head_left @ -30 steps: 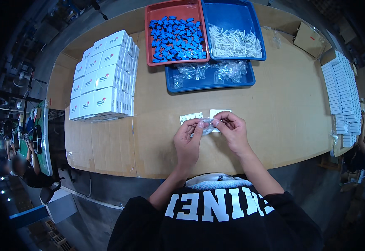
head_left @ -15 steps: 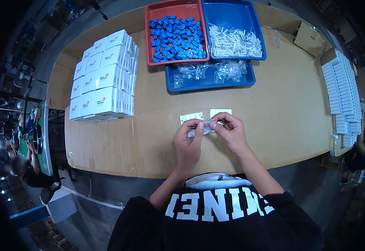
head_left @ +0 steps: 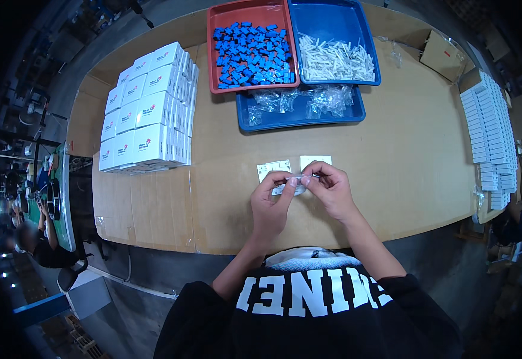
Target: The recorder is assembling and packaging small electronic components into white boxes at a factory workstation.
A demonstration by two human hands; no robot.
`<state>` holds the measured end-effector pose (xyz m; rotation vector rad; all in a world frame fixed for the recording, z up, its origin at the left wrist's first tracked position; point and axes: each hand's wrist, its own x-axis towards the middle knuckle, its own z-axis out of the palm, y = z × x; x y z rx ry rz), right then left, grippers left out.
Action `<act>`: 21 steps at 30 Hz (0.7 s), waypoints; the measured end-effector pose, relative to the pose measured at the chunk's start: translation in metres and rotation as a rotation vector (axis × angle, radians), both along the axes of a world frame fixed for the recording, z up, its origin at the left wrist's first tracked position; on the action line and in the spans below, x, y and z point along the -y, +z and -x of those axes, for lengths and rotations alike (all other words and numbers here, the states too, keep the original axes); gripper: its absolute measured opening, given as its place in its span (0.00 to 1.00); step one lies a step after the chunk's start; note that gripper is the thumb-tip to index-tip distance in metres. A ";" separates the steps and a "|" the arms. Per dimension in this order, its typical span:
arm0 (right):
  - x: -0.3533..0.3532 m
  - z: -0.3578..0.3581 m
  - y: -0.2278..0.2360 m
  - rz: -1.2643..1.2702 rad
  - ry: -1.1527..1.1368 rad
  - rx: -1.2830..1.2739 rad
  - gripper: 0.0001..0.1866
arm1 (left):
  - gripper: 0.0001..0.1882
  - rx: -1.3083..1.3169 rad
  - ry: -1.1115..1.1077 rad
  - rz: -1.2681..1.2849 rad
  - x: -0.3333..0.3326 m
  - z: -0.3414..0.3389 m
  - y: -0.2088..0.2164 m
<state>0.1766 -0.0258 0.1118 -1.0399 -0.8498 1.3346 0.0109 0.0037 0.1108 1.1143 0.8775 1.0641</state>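
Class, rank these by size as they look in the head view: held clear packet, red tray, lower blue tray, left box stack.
Left box stack
Red tray
Lower blue tray, partly covered
Held clear packet

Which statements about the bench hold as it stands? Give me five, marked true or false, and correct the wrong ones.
1. The left hand and right hand both hold a clear plastic piece. True.
2. White parts lie in the upper blue tray. True.
3. The red tray holds only yellow parts. False: it holds blue parts.
4. The white boxes left of the red tray lie scattered. False: they are stacked.
5. A flat pale piece lies just beyond the left hand. True.
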 end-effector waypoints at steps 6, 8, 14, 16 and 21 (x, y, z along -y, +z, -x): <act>-0.001 0.001 0.004 -0.005 0.014 0.019 0.04 | 0.07 -0.009 0.002 -0.016 0.003 0.000 0.002; 0.000 -0.001 0.004 -0.011 0.020 0.026 0.04 | 0.07 0.015 -0.029 0.018 0.001 -0.001 0.010; -0.001 -0.001 0.005 0.014 0.029 0.024 0.04 | 0.06 -0.007 -0.029 -0.015 -0.002 0.001 0.002; -0.001 -0.001 0.002 0.013 0.029 0.027 0.04 | 0.06 -0.018 -0.033 -0.025 -0.003 0.001 0.000; 0.000 -0.002 0.000 0.017 0.043 0.012 0.05 | 0.06 -0.085 -0.062 -0.074 -0.005 0.003 0.002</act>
